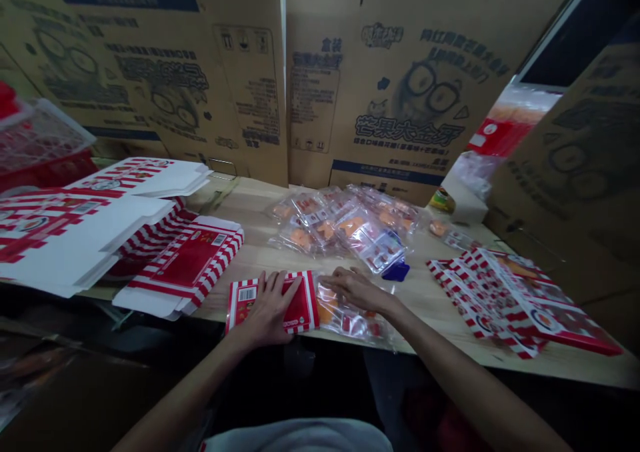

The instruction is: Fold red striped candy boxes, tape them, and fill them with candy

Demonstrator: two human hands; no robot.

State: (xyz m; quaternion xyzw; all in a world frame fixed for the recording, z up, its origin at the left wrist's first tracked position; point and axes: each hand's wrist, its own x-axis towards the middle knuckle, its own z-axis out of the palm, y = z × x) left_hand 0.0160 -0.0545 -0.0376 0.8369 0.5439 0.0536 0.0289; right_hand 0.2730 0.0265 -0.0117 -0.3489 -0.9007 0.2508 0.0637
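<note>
My left hand (267, 310) lies over a small red-and-white striped carton (303, 309) near the table's front edge, its fingers spread on the top face. A barcode shows at the carton's left end. Against the carton's right side sits a clear plastic packet (345, 323) with orange contents, and my right hand (354, 290) rests on top of it, fingertips close to the carton. A heap of similar packets (345, 225) lies just beyond both hands, with a small blue object (396, 271) at its front edge.
Flat red-and-white cartons (177, 269) lie stacked on the light wooden table (440, 299) to the left, more (520, 299) to the right. Large printed cardboard sheets (400, 72) stand along the back. A clear bin (45, 135) holding red items sits far left.
</note>
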